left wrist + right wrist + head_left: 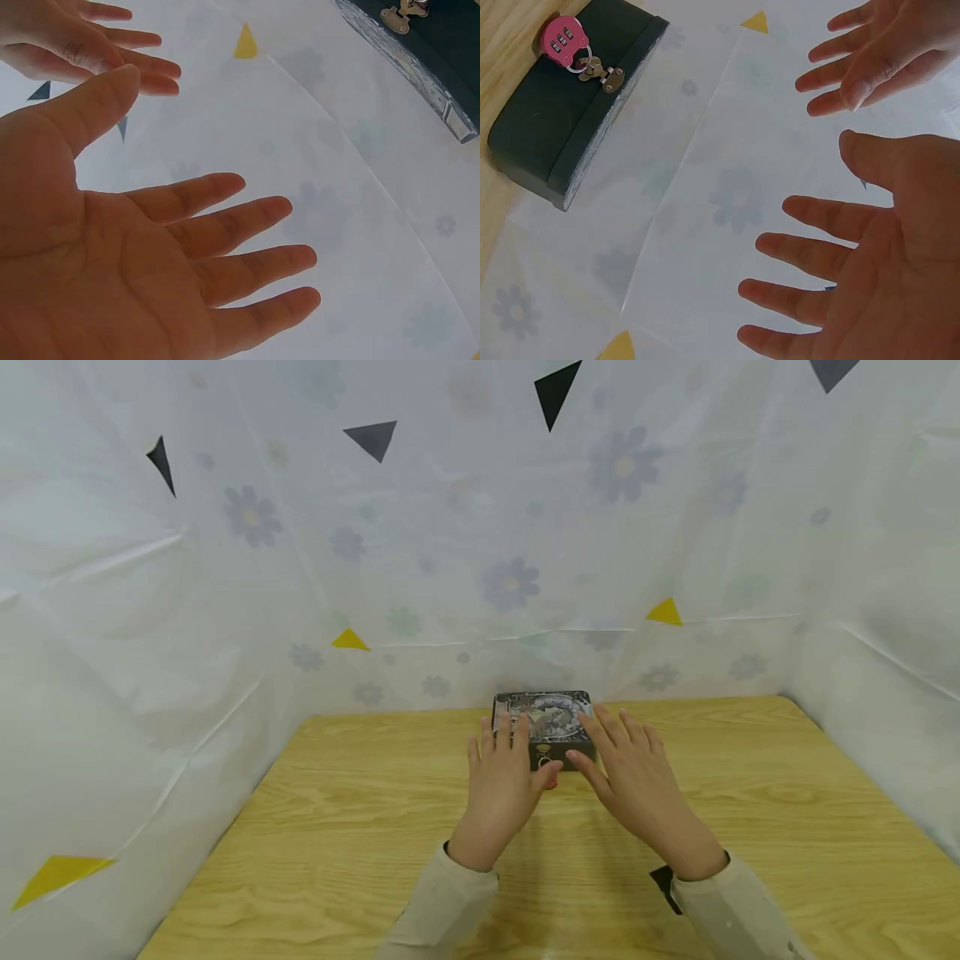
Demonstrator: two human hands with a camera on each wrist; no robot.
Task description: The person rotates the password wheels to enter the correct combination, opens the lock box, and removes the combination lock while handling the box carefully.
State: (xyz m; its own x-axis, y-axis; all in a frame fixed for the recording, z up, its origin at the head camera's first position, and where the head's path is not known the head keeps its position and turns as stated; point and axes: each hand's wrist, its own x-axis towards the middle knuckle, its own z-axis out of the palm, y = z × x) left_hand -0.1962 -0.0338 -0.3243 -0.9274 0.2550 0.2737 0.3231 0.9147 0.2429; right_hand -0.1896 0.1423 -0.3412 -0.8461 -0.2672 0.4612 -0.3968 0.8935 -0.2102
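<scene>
While holding left hand (pixel 501 787) and right hand (pixel 636 781) in midair, hovers with straight fingers and both grips apart near a dark-green, rectangular box (pixel 547 116) with ornate lid (pixel 551 717), brass clasp (pixel 613 79) and rounded pink padlock (pixel 562 41), toward the far edge of a yellow wood-grain counter (pixel 360 802).

Whitish sheeting as back wall (pixel 450 518), printed with faint purple flowers (pixel 251 516); similar pale sheeting at left side (pixel 97 677) and right side (pixel 885 577), creased, slightly glossy. Dark triangles (pixel 557 395) scattered high on back wall, yellow triangles (pixel 665 612) lower, along horizontal crease. Table (pixel 360 827) yellowish, wood-grained, far edge meeting sheeting, far corners rounded. Light soft, diffuse, greyish.
</scene>
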